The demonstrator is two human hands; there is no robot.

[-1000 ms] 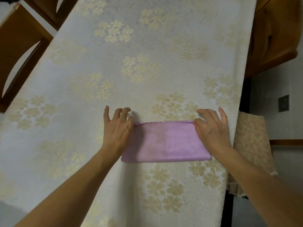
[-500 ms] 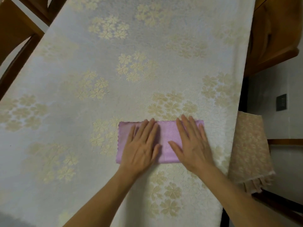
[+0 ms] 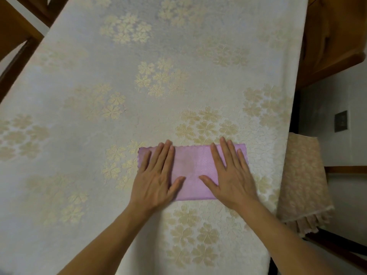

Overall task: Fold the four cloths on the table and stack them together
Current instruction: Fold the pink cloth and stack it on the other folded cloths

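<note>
A lilac cloth (image 3: pixel 191 167), folded into a long flat rectangle, lies on the table (image 3: pixel 99 96) near its right side. My left hand (image 3: pixel 156 175) presses flat on the cloth's left half, fingers straight and spread. On the right half my right hand (image 3: pixel 230 173) lies flat in the same way. The thumbs point toward each other over the middle of the cloth. No other cloth of the task shows in the head view.
The table wears a cream tablecloth with gold flower clusters. A chair with a beige fringed seat cover (image 3: pixel 303 183) stands close by the right edge. Wooden chairs stand at the back left (image 3: pixel 15 36) and back right (image 3: pixel 333 36).
A second ago both hands were at the cloth's two ends; they then came flat onto it near the middle and have since slid outward over each half.
</note>
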